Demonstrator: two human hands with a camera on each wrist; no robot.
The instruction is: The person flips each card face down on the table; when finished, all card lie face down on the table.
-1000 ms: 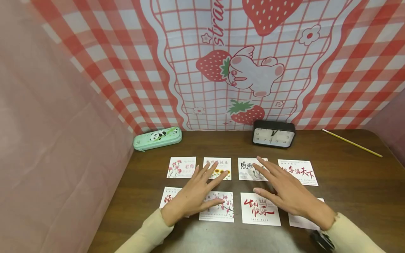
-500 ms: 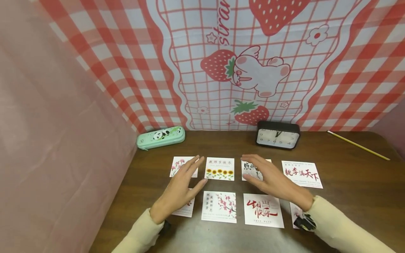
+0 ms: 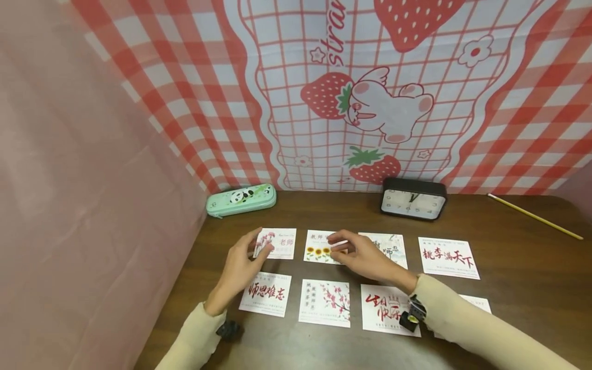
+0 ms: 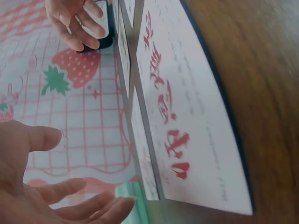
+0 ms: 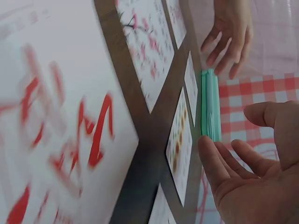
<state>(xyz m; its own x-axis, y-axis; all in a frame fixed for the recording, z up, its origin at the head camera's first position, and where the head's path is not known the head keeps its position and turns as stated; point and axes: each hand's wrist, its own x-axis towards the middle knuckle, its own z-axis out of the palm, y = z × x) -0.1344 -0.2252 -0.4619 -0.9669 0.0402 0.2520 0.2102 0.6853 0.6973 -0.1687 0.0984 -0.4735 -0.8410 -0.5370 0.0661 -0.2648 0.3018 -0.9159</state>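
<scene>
While the left hand is hovering over the left part of the carnation card, its thumb and fingers are standing wide apart with nothing between them. The right hand is forming a narrower gap, fingers bending, over the right part of the sunflower card and left part of the ink-wash card; right wrist view is showing it holding nothing. Not seeing contact; fingertip clearance over the sunflower card is staying unclear to me.

Layout: back row is ending at right with the red-script card. Front row, left to right: red-lettered card, blossom card, birthday card, and a fourth card that the right sleeve is partly hiding.

Progress, my read: laying-out is looking complete, four per row, gaps showing between cards. All are lying on the table; none is being lifted or stacked. Any gripping is looking not yet done; the remainder isn't showing.

Pencil case, clock and pencil are sitting behind, apart from the cards.
</scene>
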